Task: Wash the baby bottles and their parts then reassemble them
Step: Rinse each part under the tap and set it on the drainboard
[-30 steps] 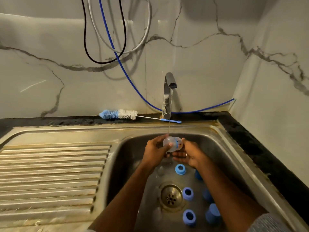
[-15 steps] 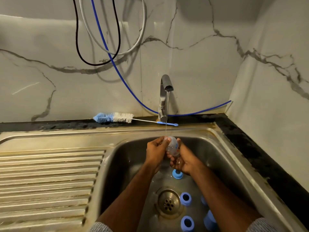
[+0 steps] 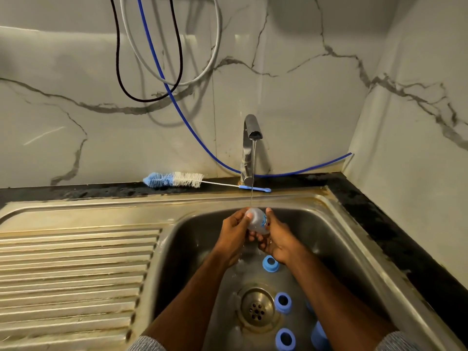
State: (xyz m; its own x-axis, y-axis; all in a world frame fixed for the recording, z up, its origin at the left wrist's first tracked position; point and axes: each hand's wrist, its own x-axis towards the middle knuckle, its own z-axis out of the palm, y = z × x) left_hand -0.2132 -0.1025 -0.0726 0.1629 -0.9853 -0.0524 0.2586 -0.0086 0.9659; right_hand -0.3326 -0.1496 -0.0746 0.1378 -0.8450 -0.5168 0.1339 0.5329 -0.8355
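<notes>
A small clear baby bottle (image 3: 256,220) with blue print is held under the thin stream running from the tap (image 3: 250,148). My left hand (image 3: 234,234) grips its left side with curled fingers. My right hand (image 3: 277,239) cups it from the right and below, thumb up along its side. Several blue screw rings lie on the floor of the steel sink (image 3: 336,239): one ring (image 3: 270,263) just below my right hand, another ring (image 3: 283,302) beside the drain (image 3: 257,307), a third ring (image 3: 285,339) nearer me. Clear parts (image 3: 234,333) lie faintly left of the drain.
A blue and white bottle brush (image 3: 177,179) lies on the black counter ledge behind the sink, left of the tap. The ribbed steel draining board (image 3: 73,274) spreads to the left. Black, grey and blue hoses (image 3: 162,72) hang down the marble wall.
The bottle has turned in my hands under the stream, and both hands stay at the same spot. The camera view has shifted slightly.
</notes>
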